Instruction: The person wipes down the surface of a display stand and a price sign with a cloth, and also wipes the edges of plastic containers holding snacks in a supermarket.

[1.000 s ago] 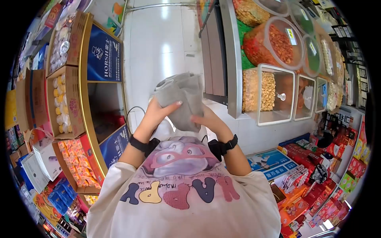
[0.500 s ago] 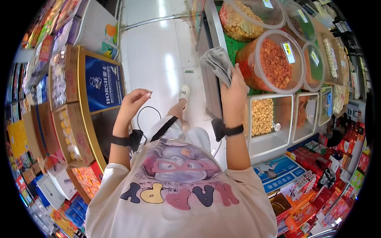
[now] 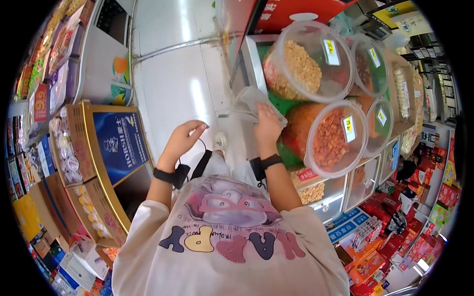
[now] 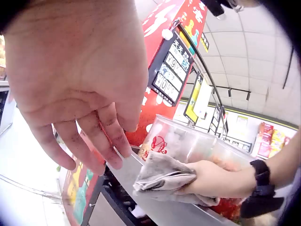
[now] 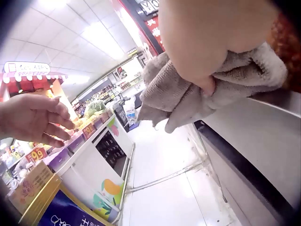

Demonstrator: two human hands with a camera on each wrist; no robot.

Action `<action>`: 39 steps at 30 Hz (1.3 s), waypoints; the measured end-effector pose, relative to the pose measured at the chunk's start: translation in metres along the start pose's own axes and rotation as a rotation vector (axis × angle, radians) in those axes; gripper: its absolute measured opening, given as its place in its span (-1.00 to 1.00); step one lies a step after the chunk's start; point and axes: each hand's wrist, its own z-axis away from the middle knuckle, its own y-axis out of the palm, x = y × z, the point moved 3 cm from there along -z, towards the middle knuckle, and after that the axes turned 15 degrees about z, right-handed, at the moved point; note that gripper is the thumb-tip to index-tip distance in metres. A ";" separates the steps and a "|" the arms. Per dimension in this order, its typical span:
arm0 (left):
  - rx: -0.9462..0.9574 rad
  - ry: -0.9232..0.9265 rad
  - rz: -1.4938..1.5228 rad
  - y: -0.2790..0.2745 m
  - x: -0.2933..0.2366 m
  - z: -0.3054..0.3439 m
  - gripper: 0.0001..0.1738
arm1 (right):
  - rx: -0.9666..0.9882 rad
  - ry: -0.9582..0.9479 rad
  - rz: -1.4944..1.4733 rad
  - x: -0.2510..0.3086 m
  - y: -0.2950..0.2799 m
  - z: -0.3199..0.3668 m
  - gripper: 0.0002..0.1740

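A folded grey cloth (image 3: 248, 104) lies under my right hand (image 3: 267, 126) at the metal edge of the display counter, beside the clear tubs. In the right wrist view the fingers curl over the bunched cloth (image 5: 174, 94), and the left wrist view shows the cloth (image 4: 164, 175) gripped on the counter's rim (image 4: 127, 176). My left hand (image 3: 181, 140) hangs in the air over the aisle, holding nothing, its fingers loosely bent. Close to the left wrist camera, that hand (image 4: 80, 84) has its fingers spread.
Round tubs of snacks (image 3: 328, 143) and square clear bins (image 3: 363, 182) fill the counter at right. A blue and gold display stand (image 3: 118, 143) with cartons (image 3: 74, 143) is at left. Between them runs a white tiled floor (image 3: 173, 93). Red boxes lie at lower right.
My two hands have parted; the right carried the cloth to the counter edge, then slightly left and down. The view has shifted along the counter, with a red panel appearing at the top.
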 end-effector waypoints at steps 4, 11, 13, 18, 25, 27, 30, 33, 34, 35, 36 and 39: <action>-0.018 -0.066 -0.060 -0.001 0.006 -0.016 -0.68 | -0.036 -0.050 -0.034 0.011 0.023 -0.057 -0.47; -0.123 -0.089 -0.051 0.013 0.010 -0.004 -0.71 | 0.078 0.005 -0.017 0.030 0.023 -0.113 -0.65; -0.121 -0.084 -0.065 0.021 0.008 0.007 -0.71 | 0.109 0.020 -0.074 0.026 0.020 -0.099 -0.63; -0.053 -0.134 -0.073 0.033 0.007 0.027 -0.72 | 0.160 0.169 -0.167 0.003 0.002 -0.063 -0.45; -0.052 -0.205 -0.081 0.022 0.028 0.007 -0.67 | 0.172 0.168 -0.160 -0.004 -0.002 0.013 -0.44; -0.038 -0.215 -0.103 0.017 0.031 -0.006 -0.68 | 0.163 0.147 -0.148 0.001 -0.001 0.009 -0.51; 0.010 -0.142 -0.095 0.006 0.034 -0.032 -0.69 | 0.057 0.113 -0.119 0.013 0.012 -0.025 -0.54; 0.096 -0.088 -0.138 -0.014 0.021 -0.054 -0.71 | 0.066 0.125 -0.114 0.028 0.026 -0.083 -0.56; 0.118 -0.068 -0.164 -0.021 0.018 -0.058 -0.71 | 0.093 0.131 -0.100 0.035 0.026 -0.107 -0.56; 0.118 -0.080 -0.161 -0.029 0.017 -0.059 -0.71 | 0.126 0.138 -0.087 0.041 0.025 -0.118 -0.56; 0.120 -0.089 -0.163 -0.040 0.015 -0.063 -0.71 | 0.097 0.152 -0.104 0.043 0.025 -0.118 -0.56; 0.155 -0.096 -0.181 -0.075 0.015 -0.086 -0.70 | 0.059 0.230 -0.129 0.038 0.018 -0.088 -0.53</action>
